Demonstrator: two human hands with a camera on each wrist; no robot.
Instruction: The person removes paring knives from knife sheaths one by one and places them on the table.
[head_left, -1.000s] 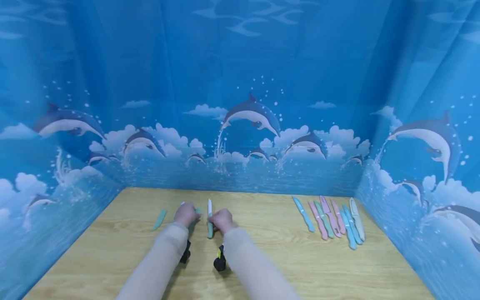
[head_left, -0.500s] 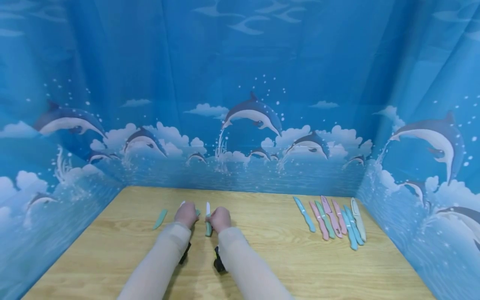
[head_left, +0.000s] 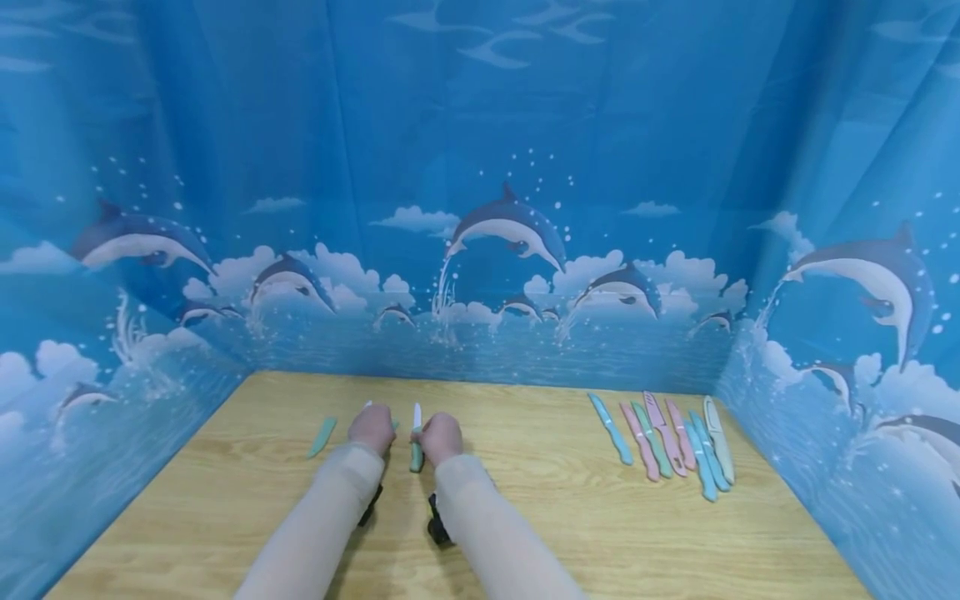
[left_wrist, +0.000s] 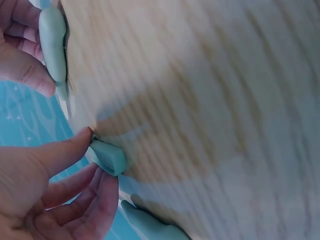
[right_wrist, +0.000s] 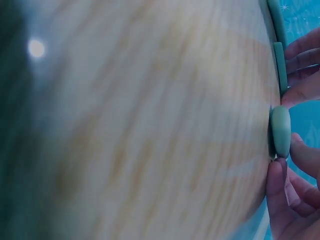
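My right hand (head_left: 441, 436) pinches a small knife (head_left: 417, 457) with a green handle; its whitish blade points away from me. Beside it, my left hand (head_left: 371, 427) pinches a flat green piece (left_wrist: 109, 157) with a hollow-looking end, like a blade cover. Just past the left hand shows a white tip (head_left: 367, 405); what it belongs to is hidden. On the table to the left lies a loose green piece (head_left: 322, 437), shaped like a blade cover. In the right wrist view, the knife's rounded handle (right_wrist: 281, 131) sits between my right thumb and fingers.
At the right of the wooden table (head_left: 540, 517) lies a row of several pink, blue and green knives (head_left: 660, 433), a pale green one (head_left: 717, 442) at its right end. A blue dolphin-print curtain (head_left: 465, 333) encloses the table's back and sides.
The right hand and its knife have shifted slightly left, closer to the left hand. The left hand keeps its pinch and has barely moved. The camera view has drifted a little.
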